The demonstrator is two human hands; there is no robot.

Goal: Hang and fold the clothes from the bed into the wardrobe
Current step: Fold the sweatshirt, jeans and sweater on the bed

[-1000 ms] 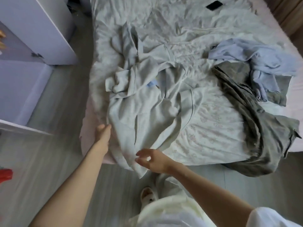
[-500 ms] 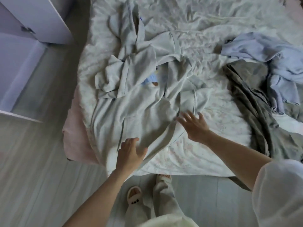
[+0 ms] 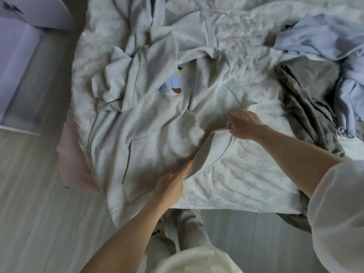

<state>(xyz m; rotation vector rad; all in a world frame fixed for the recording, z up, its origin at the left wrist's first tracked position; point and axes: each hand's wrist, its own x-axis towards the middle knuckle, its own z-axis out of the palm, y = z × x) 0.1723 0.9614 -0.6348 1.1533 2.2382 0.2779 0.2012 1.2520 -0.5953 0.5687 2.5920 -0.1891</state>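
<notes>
Bed (image 3: 246, 174) with a wrinkled floral-print white sheet fills the centre of the frame. Your pale grey-green cotton hoodie (image 3: 153, 123) lies spread on it, centre-left, hem hanging off the lower edge, a blue-striped cartoon print (image 3: 171, 85) showing at its chest. Your left hand (image 3: 173, 182), lower centre, fingers straight, presses flat on the hoodie's folded edge. Your right hand (image 3: 242, 125), centre-right, pinches the upper end of that same turned-over flap with curled fingers. Crumpled olive-grey trousers (image 3: 307, 99) lie at the right, touching a lavender-blue crumpled shirt (image 3: 334, 42) in the upper right; both sit apart from the hoodie. White wardrobe panel (image 3: 17, 62) at the upper left, beside the bed. Grey plank floor (image 3: 35, 203) lower left. Your slippered feet (image 3: 173, 229) at bottom centre.
</notes>
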